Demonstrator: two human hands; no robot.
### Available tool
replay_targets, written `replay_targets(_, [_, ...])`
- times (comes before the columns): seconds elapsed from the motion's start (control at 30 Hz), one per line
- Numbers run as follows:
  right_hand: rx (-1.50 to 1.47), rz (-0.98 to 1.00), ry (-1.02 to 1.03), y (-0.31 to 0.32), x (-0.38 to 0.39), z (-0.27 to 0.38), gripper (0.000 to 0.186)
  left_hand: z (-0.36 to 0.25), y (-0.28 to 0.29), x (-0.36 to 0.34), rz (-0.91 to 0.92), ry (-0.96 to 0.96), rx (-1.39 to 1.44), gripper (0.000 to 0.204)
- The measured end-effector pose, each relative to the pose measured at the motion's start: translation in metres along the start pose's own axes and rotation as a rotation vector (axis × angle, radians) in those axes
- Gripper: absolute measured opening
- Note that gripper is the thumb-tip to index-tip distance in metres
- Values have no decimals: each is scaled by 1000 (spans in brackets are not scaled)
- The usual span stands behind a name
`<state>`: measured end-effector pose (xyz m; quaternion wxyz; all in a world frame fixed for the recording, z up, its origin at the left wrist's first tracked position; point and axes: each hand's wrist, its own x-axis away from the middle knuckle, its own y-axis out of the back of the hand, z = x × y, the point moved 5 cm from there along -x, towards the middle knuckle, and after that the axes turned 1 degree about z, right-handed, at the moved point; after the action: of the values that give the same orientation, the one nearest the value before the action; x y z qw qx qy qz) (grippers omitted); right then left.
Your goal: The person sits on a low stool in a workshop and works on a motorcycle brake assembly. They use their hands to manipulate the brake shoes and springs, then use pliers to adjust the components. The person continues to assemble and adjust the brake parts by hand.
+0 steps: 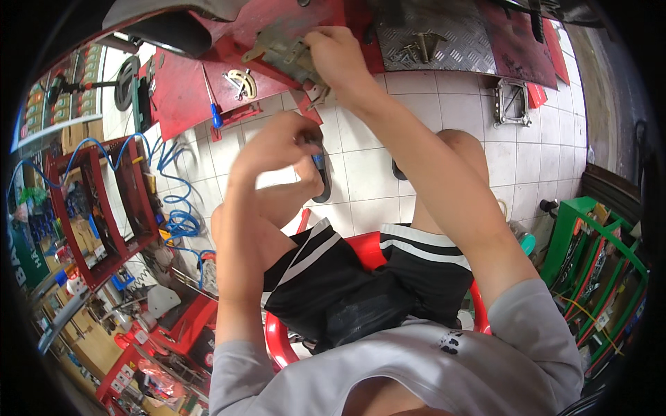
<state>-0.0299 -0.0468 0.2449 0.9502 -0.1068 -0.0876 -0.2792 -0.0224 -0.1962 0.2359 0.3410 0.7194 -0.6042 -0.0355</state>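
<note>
My right hand [338, 61] reaches out to a worn, grey-green metal bracket [276, 54] at the edge of the red platform. Its fingers are closed on the bracket's right side, and the fingertips are partly hidden. Small tabs hang from the bracket's lower end, over the floor. Nearer to me, my left hand [281, 144] is raised above my left knee with the fingers curled in. Something dark shows by those fingers, too unclear to name. Left of the bracket, a screwdriver [216, 116] with a blue handle and a curved yellowish metal piece [244, 83] lie on the red platform.
Several bolts [422, 50] lie on the checker plate [454, 38]. A metal frame [512, 104] stands on the tiled floor. Blue coiled hose [182, 222] runs past a red rack [90, 239] on the left; a green rack [579, 256] stands right. I sit on a red stool [366, 249].
</note>
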Motion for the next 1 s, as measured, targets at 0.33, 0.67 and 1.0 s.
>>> replay_targets(0.33, [97,-3,70,-12,-4,-3,30,120,-161,-202,-309,411,817,7])
replay_targets(0.67, [80,-81,46,5,-1,11,26,89,-118,-321,-695,507,800,8])
replay_targets(1.0, [99,-81,21,6,4,14,27,95,-115,-331,-593,260,556,37])
